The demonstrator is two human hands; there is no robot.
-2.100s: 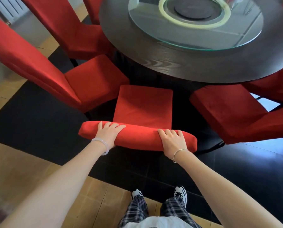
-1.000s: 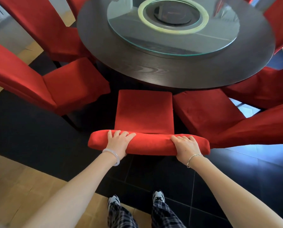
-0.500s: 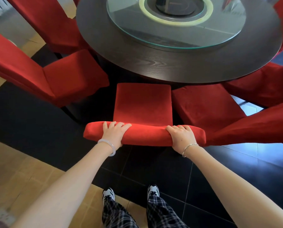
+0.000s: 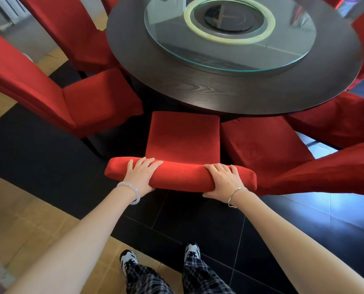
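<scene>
A red upholstered chair stands straight ahead, its seat (image 4: 183, 136) pointing at a round dark wooden table (image 4: 198, 90). The seat's front edge sits just at the table's rim. My left hand (image 4: 140, 177) grips the left part of the padded chair back (image 4: 181, 177), fingers over the top and thumb underneath. My right hand (image 4: 225, 179) grips the right part of the back the same way. A bracelet shows on each wrist.
More red chairs ring the table: one at the left (image 4: 96, 98), one close on the right (image 4: 259, 141), nearly touching my chair, and others further round. A glass turntable (image 4: 229, 58) lies on the table. The floor is black tile, with tan tile near my feet.
The chair has slid toward the table, and the gap to the chair on the right has narrowed. Both hands kept their grip on the back.
</scene>
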